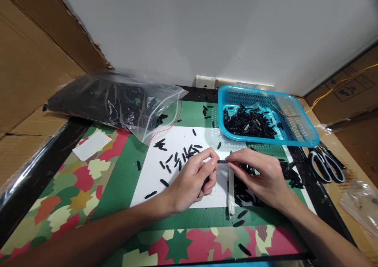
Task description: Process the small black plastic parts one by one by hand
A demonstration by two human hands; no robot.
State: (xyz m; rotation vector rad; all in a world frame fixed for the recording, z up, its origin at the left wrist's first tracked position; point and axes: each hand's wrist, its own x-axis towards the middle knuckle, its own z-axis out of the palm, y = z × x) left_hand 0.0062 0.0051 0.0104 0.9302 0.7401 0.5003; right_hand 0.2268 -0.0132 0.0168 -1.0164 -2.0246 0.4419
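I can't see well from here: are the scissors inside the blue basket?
No, the scissors lie outside the basket.

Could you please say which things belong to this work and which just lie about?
Seemingly in use:
black piece pinched by left hand and right hand
loose black pieces
blue basket
white sheet
filled bag

Apparently idle:
scissors
paper scrap
clear bag at right

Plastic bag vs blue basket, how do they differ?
The plastic bag is clear and colorless; the basket is translucent blue with slotted walls.
The bag is limp and lies on its side; the basket is stiff and stands upright.
The bag has a zip edge; the basket is open-topped with a rounded rim.
Both hold black pieces.
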